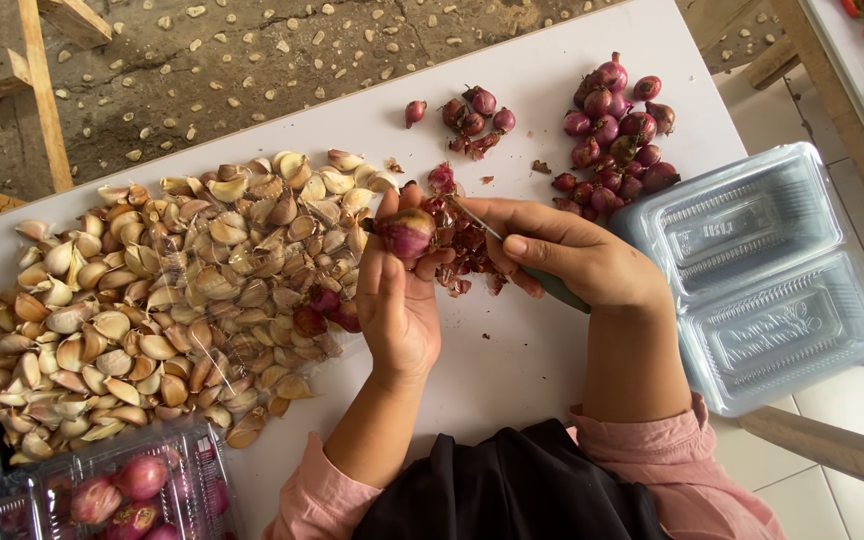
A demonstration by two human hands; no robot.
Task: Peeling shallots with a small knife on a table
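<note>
While the left hand (pixel 399 300) grips a shallot (pixel 408 233), right hand (pixel 564 255) clamped on a green-handled knife (pixel 552 285), peels (pixel 467 250) beneath

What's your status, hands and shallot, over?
Left hand grips shallot. Right hand holds small knife at it. Peel scraps underneath; nothing blocking.

The light is soft daylight and bright all over. The white table (pixel 512 380) looks pale and even, with no hard glare. Shadows are small and faint, just under the left hand (pixel 399 300) and the right hand (pixel 572 262). The clear plastic trays (pixel 762 275) shine a little. Most of it is sharp. The edges bend a bit, and the corner box of shallots (pixel 122 490) looks slightly blurry.
</note>
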